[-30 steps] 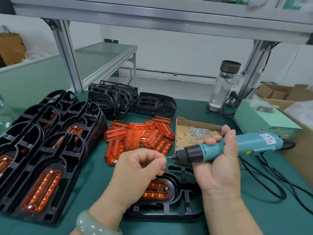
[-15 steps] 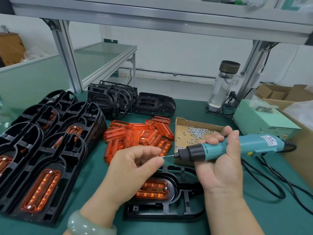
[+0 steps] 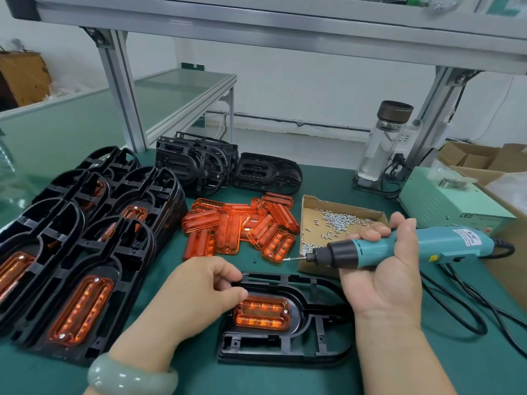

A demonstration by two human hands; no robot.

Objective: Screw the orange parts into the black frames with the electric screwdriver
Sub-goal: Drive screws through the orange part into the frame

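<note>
Right hand point(image 3: 382, 283) is wrapped tight around the teal electric screwdriver point(image 3: 399, 249), palm up, tool lying level above the black frame point(image 3: 285, 349), its bit aimed left and hanging clear over the frame's far edge. Left hand point(image 3: 196, 292) sits at the frame's left end, fingers curled, forefinger on the raised rim and thumb tip at the left end of the orange part point(image 3: 262, 312); whether it really pinches the rim, I cannot tell. That orange part lies seated in the frame's rounded pocket, one screw head showing at its right end. Just beyond the frame's far edge there is a narrow strip of bare green mat point(image 3: 399, 366), then the heap of loose orange parts point(image 3: 228, 232), and beyond the frame's far right corner the cardboard screw tray point(image 3: 310, 206). Left of the frame, stacks of finished frames point(image 3: 71, 280) crowd in close, the left forearm filling the gap. Right of the frame the mat is open but crossed by the black cable point(image 3: 456, 303). The frame's near edge has bare mat in front of it.
</note>
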